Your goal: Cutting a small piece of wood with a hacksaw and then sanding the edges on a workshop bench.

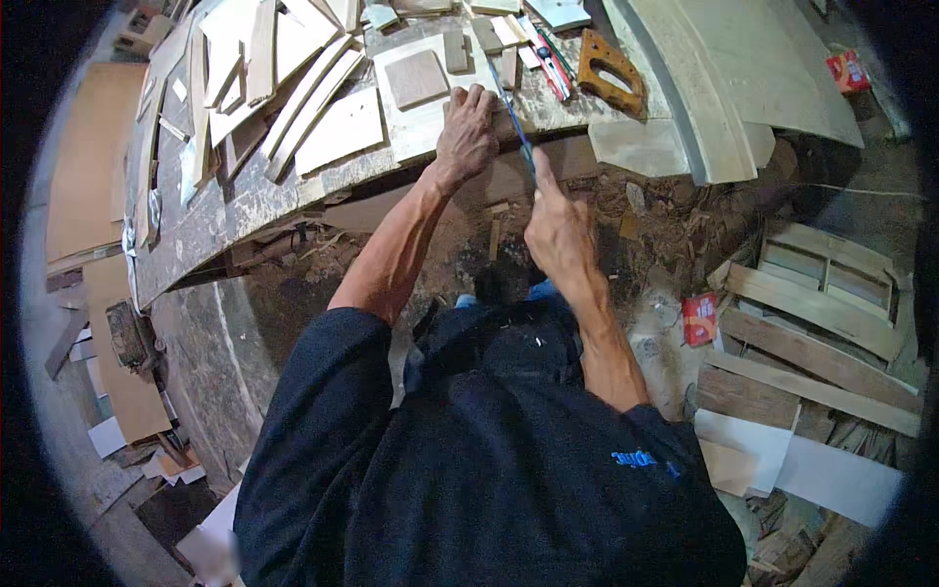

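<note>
My left hand rests at the front edge of a cluttered workbench, on the near right corner of a pale wooden board. Its fingers are curled down, and whatever they grip is hidden beneath them. A square brown wood piece and a small grey-brown block lie on the same board. In my right hand, just off the bench edge, is a long thin tool with a narrow bluish shaft. It slants away to the left, passing close beside my left hand; its exact kind is unclear.
A handsaw's wooden handle lies right of red and white pens or tools. Curved wood strips crowd the bench's left. A long curved panel overhangs at right. Wood frames and a red packet are on the littered floor.
</note>
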### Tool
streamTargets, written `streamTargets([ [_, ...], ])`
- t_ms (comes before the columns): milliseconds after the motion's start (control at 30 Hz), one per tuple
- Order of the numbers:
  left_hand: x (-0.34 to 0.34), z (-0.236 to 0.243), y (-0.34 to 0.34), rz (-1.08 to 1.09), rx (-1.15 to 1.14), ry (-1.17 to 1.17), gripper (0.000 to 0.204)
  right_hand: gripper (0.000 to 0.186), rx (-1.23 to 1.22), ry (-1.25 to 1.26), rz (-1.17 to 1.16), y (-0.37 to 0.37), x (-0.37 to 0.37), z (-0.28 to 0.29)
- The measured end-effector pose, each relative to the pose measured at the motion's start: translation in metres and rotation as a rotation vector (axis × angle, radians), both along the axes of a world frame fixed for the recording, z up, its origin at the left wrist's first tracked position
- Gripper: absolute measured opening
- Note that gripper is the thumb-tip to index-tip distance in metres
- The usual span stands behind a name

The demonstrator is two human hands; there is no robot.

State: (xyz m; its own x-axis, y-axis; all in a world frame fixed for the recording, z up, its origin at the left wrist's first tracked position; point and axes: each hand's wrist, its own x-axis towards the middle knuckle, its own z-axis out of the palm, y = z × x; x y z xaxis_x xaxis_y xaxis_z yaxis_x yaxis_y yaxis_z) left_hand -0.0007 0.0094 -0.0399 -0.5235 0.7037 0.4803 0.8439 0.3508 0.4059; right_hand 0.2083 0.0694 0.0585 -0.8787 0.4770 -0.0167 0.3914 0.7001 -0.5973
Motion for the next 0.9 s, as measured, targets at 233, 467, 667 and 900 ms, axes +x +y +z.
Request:
streamTargets([
  [233,-0.001,-0.001,-0.001,-0.005,-0.014,-0.055,0.033,0.056,0.148,-0.034,0.088,0.008,-0.018,-0.020],
  [467,-0.001,0.004,-0.002,-0.079,-0.012,0.013,0.043,0.056,-0.010,0.022,-0.022,0.006,-0.029,-0.007],
  [667,-0.002,0.005,-0.001,-0.062,-0.054,-0.031,0.040,0.055,0.013,-0.062,0.018,0.007,-0.014,-0.013],
  [900,-0.004,0.003,0.001,-0.032,-0.043,0.002,0.038,0.057,-0.094,-0.007,-0.064,-0.006,0.004,0.010],
])
